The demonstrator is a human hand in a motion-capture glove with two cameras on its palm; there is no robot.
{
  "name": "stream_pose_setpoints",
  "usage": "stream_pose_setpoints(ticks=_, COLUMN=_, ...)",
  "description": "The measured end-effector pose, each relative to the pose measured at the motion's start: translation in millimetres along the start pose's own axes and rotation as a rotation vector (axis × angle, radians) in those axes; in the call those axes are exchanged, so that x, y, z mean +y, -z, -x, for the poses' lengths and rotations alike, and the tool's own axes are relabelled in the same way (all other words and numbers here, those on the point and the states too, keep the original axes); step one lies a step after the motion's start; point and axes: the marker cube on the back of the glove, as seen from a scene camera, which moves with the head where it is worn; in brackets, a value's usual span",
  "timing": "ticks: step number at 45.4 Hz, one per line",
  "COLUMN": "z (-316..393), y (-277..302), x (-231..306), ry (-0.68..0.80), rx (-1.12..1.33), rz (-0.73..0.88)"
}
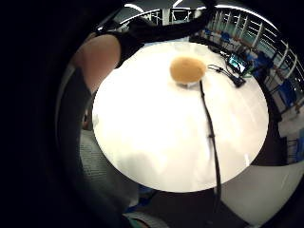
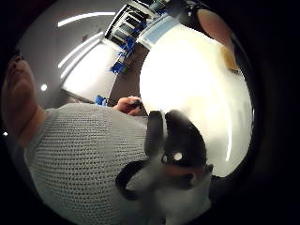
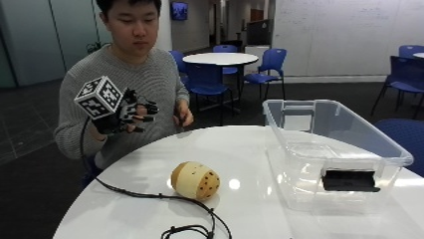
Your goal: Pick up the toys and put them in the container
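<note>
Outside view: a person sits at a round white table [image 3: 265, 149] with the gloved right hand [image 3: 126, 115] raised in front of the chest, clear of the table surface. Its fingers [image 3: 147, 110] are loosely curled and slightly spread, and they hold nothing. A tan, egg-shaped toy [image 3: 195, 180] with dark dots lies on the table near its middle, well apart from the fingers and lower than them. A clear plastic container [image 3: 331, 149] stands on the table beside the toy, on the side away from the raised hand; its contents cannot be made out. The bare other hand [image 3: 183, 115] is held near the table edge and grips a small dark object that cannot be identified.

Little finger side palm view: the toy [image 1: 187, 70] rests on the white table [image 1: 156, 142], far from the palm.

Thumb side palm view: the person's grey knitted sweater [image 2: 79, 154] fills much of the field, along with a black-and-white form [image 2: 180, 150] close to the palm that cannot be identified. The table [image 2: 187, 84] lies beyond, with the toy [image 2: 229, 58] just showing at the field's edge.
</note>
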Motion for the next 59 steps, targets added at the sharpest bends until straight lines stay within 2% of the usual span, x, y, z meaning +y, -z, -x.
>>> stream_pose_setpoints(ticks=25, z=-6.0, y=3.0, x=-10.4, ry=-0.041, rx=0.065, rz=0.035)
stream_pose_setpoints(ticks=31, z=-18.9, y=-4.0, x=-44.1, ry=-0.044, rx=0.096, rz=0.093)
stream_pose_setpoints(ticks=38, z=-66.7, y=-4.5, x=-133.1, ry=-0.104, rx=0.225, rz=0.141)
stream_pose_setpoints(ticks=45, z=-113.9, y=0.1, x=-204.4, ry=-0.21, rx=0.248, rz=0.192)
stream_pose_setpoints(ticks=51, z=-127.8, y=-12.3, x=-216.6, ry=-0.23, rx=0.252, rz=0.243)
stream_pose_setpoints(ticks=59, z=-139.0, y=-66.3, x=-194.6, ry=-0.257, rx=0.239, rz=0.403)
